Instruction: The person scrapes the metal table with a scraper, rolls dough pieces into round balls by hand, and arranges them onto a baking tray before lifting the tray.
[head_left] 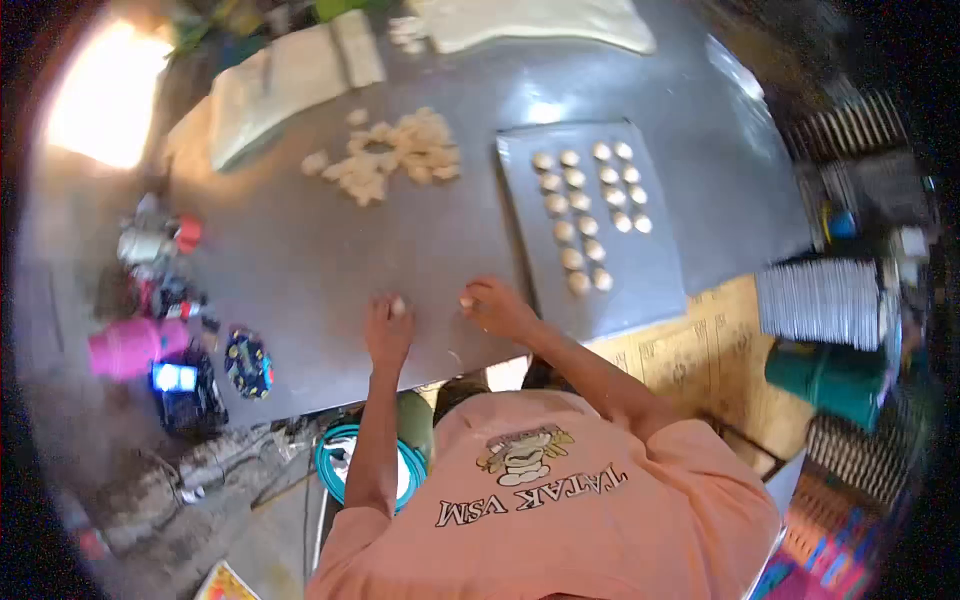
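Note:
Near the table's front edge, my left hand [389, 328] is closed, fingers bent around a small pale dough piece [399, 306]. To its right my right hand [496, 308] is closed too, with another small dough piece [467, 301] at its thumb and fingertips. A metal tray [650, 262] lies right of my right hand and bears rows of round dough balls [580, 201]. Farther back on the grey table [340, 235] is a loose pile of cut dough pieces [410, 145].
Large dough sheets lie at the back left [300, 80] and back centre [540, 22]. A pink container [135, 348], a lit device [176, 378] and a patterned round item [248, 364] are at left. Stacked trays [820, 303] and a green bin [825, 382] stand at right.

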